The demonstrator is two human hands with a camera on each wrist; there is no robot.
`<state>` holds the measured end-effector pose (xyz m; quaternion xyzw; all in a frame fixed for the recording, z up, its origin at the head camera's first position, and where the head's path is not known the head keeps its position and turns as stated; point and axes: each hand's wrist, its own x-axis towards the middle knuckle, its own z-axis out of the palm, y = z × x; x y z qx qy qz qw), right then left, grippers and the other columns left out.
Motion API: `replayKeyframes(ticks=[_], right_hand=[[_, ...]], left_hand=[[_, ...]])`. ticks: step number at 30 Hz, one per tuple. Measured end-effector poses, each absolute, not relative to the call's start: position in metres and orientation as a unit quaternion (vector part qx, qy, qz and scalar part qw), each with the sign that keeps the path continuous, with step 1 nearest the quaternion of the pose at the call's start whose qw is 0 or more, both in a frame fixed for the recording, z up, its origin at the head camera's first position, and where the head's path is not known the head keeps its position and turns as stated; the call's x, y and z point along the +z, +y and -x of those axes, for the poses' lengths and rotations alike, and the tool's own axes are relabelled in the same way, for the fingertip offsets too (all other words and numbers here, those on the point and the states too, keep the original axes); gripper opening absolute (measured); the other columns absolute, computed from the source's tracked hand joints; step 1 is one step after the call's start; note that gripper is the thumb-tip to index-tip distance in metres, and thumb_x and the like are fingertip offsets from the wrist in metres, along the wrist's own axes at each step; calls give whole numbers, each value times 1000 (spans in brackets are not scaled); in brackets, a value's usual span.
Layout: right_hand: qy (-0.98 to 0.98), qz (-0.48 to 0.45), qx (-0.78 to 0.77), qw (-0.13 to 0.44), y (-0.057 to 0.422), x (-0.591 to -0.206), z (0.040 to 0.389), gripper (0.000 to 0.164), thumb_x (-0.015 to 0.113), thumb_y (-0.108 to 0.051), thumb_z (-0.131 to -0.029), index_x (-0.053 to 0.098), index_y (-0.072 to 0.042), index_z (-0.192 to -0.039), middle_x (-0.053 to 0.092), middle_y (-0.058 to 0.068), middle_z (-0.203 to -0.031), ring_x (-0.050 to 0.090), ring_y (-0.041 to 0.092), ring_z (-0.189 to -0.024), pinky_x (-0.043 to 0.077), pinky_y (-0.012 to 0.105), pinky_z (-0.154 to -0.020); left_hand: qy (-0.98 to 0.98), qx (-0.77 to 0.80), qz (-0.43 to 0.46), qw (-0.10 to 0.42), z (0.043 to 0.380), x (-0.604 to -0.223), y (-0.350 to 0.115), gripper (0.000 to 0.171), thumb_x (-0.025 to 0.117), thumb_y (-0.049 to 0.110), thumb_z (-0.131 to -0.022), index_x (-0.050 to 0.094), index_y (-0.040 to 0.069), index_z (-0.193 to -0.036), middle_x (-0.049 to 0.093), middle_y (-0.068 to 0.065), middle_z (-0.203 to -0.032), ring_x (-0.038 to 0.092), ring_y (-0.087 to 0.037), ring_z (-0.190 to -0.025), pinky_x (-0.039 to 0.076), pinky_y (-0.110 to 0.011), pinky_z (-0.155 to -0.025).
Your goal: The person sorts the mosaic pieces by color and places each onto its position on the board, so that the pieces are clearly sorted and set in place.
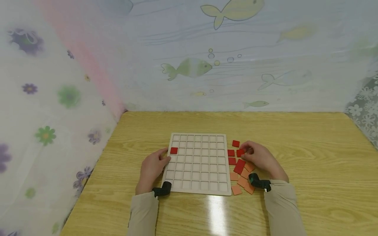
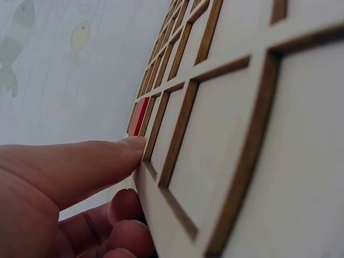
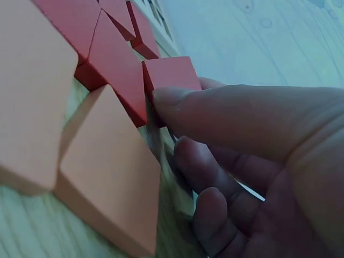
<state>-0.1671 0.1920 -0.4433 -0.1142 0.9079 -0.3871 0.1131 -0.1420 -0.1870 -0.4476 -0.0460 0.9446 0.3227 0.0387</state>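
Note:
A pale wooden grid board (image 1: 195,193) lies on the table, with one red tile (image 1: 174,150) in its left column, third row from the back. My left hand (image 1: 153,168) holds the board's left edge. In the left wrist view its thumb (image 2: 115,153) rests at the rim, while the other fingers curl beside the edge. Right of the board, my right hand (image 1: 261,159) pinches a red square tile (image 3: 171,72) between thumb and index finger, close beside other red tiles (image 3: 110,59). An orange tile (image 3: 110,166) lies near that hand's curled fingers.
Several loose red tiles (image 1: 232,161) and orange tiles (image 1: 236,189) lie along the board's right side, some overlapping. The wooden table (image 1: 325,157) meets a fish-patterned covering (image 1: 189,95) at the back. A flower-patterned covering (image 1: 59,131) borders it at left.

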Motion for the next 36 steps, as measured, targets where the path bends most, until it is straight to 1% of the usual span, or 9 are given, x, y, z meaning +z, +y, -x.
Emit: replayKeyframes(ticks=[6, 13, 19, 24, 29, 33, 36], right_hand=[[914, 110, -378, 95, 192, -444, 167, 21, 60, -16, -86, 60, -10, -107, 58, 3, -89, 52, 18, -80, 41, 34, -72], [914, 111, -374, 110, 193, -443, 167, 30, 58, -21, -87, 59, -6, -113, 60, 6, -97, 54, 22, -88, 41, 39, -78], [915, 106, -373, 109, 194, -442, 167, 27, 57, -23, -88, 61, -7, -110, 59, 8, -101, 53, 24, -91, 40, 42, -80], [914, 102, -379, 98, 194, -443, 167, 24, 57, -27, -88, 61, -10, -105, 59, 7, -100, 52, 23, -89, 40, 39, -78], [908, 94, -397, 96, 194, -445, 167, 24, 53, -27, -90, 58, -10, -106, 58, 6, -99, 51, 21, -86, 40, 37, -75], [899, 85, -416, 104, 193, -444, 167, 25, 51, -27, -91, 56, -9, -108, 59, 5, -91, 51, 20, -80, 39, 35, -72], [891, 80, -433, 111, 192, -442, 167, 26, 49, -27, -92, 53, -8, -109, 61, 5, -86, 54, 19, -77, 40, 34, -70]], left_hand=[[945, 322, 44, 35, 142, -447, -187, 41, 61, 31, -84, 56, 19, -123, 51, 4, -65, 46, -13, -47, 33, -28, -47], [946, 319, 42, 31, 143, -448, -187, 41, 61, 30, -84, 56, 19, -123, 51, 3, -63, 46, -13, -47, 33, -28, -46], [945, 322, 42, 29, 142, -448, -187, 41, 61, 30, -84, 56, 19, -123, 50, 3, -64, 45, -13, -47, 33, -28, -47], [946, 319, 46, 33, 142, -447, -186, 41, 61, 30, -84, 56, 19, -123, 51, 4, -66, 45, -13, -49, 33, -28, -48], [946, 317, 49, 38, 143, -447, -186, 41, 61, 31, -84, 56, 20, -123, 52, 4, -67, 46, -13, -49, 33, -28, -48], [947, 315, 47, 37, 143, -448, -186, 40, 61, 30, -84, 56, 20, -122, 52, 4, -68, 45, -13, -49, 33, -28, -48], [947, 315, 45, 36, 143, -448, -186, 40, 61, 30, -84, 56, 19, -122, 51, 3, -68, 44, -13, -49, 33, -28, -48]])
